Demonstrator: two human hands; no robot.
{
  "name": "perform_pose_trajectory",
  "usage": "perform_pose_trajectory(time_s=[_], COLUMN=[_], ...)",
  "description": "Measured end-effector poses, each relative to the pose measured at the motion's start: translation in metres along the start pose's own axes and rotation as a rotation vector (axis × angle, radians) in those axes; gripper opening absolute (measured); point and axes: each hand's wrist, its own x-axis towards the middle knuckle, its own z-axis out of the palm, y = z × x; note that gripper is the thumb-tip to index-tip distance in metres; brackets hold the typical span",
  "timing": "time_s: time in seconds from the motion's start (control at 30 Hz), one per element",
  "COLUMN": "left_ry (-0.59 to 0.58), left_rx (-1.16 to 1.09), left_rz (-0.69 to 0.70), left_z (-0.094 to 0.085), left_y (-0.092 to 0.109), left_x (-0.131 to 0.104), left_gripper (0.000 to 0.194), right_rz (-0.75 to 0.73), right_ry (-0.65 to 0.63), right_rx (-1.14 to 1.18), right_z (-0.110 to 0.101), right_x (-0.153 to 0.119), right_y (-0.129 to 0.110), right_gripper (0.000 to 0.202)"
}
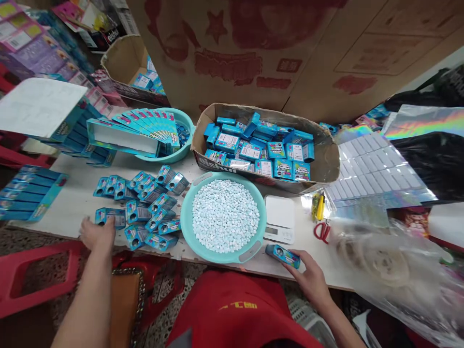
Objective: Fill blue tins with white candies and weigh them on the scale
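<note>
My right hand [308, 275] grips the end of a small blue box [283, 255] at the table's front edge, just below a white digital scale [280, 220]. At the left, my left hand [97, 233] has its fingers at the lower edge of another blue box [116, 217]; whether it grips that box is unclear. Several blue boxes with round holes [158, 203] lie in a group to the right of my left hand. Between the group and the scale stands a turquoise basin [186, 227] full of small pale pieces [224, 215].
Behind the basin, a cardboard tray [326, 164] holds many blue boxes. A second turquoise basin [186, 121] bears fanned flat cartons [145, 123]. Red scissors [322, 232], a yellow cutter [320, 208] and clear plastic [395, 275] lie at the right. Red stools [39, 270] stand below left.
</note>
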Motion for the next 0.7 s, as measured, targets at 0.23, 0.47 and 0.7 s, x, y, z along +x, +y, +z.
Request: perform_pose_trajectory(time_s=[0.23, 0.47, 0.7], left_ry=[-0.146, -0.563, -0.583], left_rx=[-0.38, -0.008, 0.057], left_rz=[0.806, 1.161, 1.291], left_z=[0.002, 0.042, 0.034], left_y=[0.117, 0.196, 0.192], left_x=[-0.133, -0.239, -0.242], left_gripper=[0.033, 0.046, 0.027], right_rz=[-0.033, -0.047, 0.197], right_ry=[0.298, 0.281, 0.348], right_rx=[0.021, 0.083, 0.253], right_z=[-0.029, -0.017, -0.017], right_x=[0.035, 0.107, 0.077], right_y=[-0.013, -0.003, 0.016], right_gripper=[0.04, 0.049, 0.05])
